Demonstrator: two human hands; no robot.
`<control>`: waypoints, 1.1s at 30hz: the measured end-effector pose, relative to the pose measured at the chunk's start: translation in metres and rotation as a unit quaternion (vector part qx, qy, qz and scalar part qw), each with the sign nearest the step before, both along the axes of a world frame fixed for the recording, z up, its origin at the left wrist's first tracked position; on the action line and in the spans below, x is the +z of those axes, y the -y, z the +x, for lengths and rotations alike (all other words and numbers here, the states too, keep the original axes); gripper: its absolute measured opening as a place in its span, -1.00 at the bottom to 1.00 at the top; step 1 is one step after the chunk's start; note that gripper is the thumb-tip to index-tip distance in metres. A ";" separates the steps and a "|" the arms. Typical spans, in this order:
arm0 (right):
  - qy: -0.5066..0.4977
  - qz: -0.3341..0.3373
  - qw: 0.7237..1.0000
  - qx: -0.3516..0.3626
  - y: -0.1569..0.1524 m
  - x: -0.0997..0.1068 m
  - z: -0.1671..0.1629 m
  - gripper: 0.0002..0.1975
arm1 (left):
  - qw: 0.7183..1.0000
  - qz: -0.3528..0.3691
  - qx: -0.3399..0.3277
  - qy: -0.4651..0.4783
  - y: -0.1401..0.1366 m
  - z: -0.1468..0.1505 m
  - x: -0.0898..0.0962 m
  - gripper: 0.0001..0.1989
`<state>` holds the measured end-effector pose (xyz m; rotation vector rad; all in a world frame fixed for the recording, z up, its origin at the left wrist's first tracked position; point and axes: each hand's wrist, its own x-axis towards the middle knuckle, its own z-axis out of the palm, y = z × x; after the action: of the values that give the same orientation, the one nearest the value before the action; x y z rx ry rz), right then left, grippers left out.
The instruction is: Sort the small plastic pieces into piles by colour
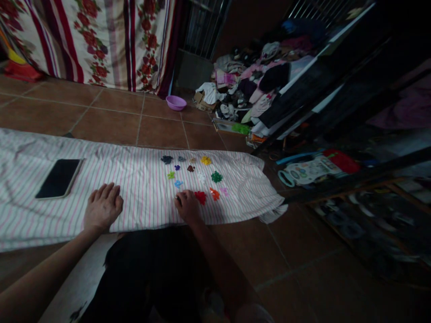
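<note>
1. Surface (141,179): striped, cloth-covered. Small pieces (216,176) lie toward its right end, parted into thirteen single-colour piles. I judge the parting well along, with no mixed pile in my view; whether any are left over, I cannot tell.
2. Phone (59,178): near the left end, screen dark.
3. Left hand (103,206): left of middle, toward the near edge; palm down, fingers loosely spread, apparently holding nothing. Forearm reaches in from the near left.
4. Right hand (187,205): near edge, just left of the red pile (201,197); fingers curled, narrow. Forearm slants in from the near right. I cannot tell whether the dark spot at its fingertips is a piece or shadow.
5. Other piles, far edge to near: dark grey (166,159), grey (181,159), tan (192,160), yellow (205,160); purple (177,167), brown (191,168); lime (171,175), white (201,178), green (216,176); light blue (178,184); orange (214,193), pink (224,192).
</note>
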<state>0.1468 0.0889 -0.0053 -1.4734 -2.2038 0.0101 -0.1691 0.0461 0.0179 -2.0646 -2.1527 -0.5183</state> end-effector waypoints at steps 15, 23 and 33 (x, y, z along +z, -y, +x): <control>-0.032 -0.001 0.999 0.014 -0.002 -0.004 0.001 -0.89 | 1.000 0.018 0.008 0.014 -0.001 0.000 -0.003 -0.54; -0.036 -0.009 0.998 0.045 -0.005 -0.007 0.000 -0.91 | 1.000 0.018 0.006 0.017 0.000 0.002 0.001 -0.55; -0.013 -0.003 0.999 0.047 -0.006 0.000 0.000 -0.89 | 0.999 0.026 0.004 0.019 -0.001 0.001 -0.001 -0.55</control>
<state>0.1463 0.0948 -0.0055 -1.3630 -2.2520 0.0674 -0.1680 0.0469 0.0173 -2.0361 -2.1427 -0.6092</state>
